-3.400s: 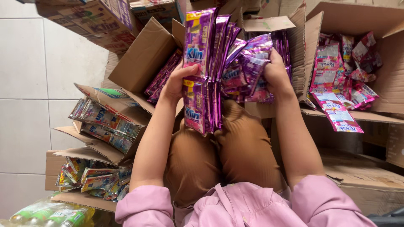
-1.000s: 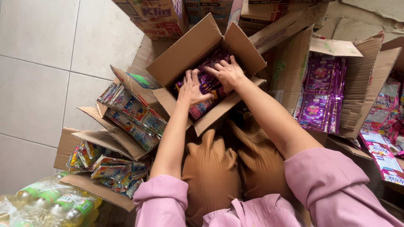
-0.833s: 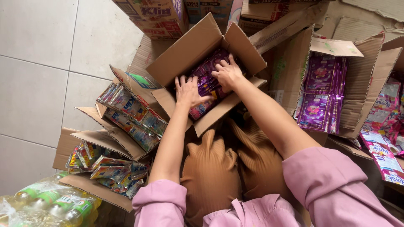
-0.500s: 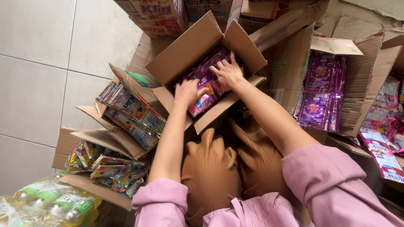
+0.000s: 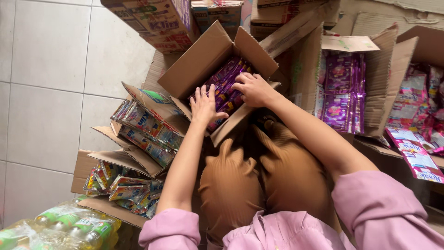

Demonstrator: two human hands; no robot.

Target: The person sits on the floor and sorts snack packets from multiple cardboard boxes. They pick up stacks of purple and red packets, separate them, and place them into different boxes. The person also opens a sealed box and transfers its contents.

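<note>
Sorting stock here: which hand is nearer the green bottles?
Left. The left hand is on the purple sachets, nearer the green bottles at lower left; the right hand is farther right.

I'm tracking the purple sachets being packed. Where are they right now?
In the head view, the purple sachets lie in the open cardboard box at upper centre, under the left hand and right hand.

green bottles | tiled floor | pink sachets
</note>
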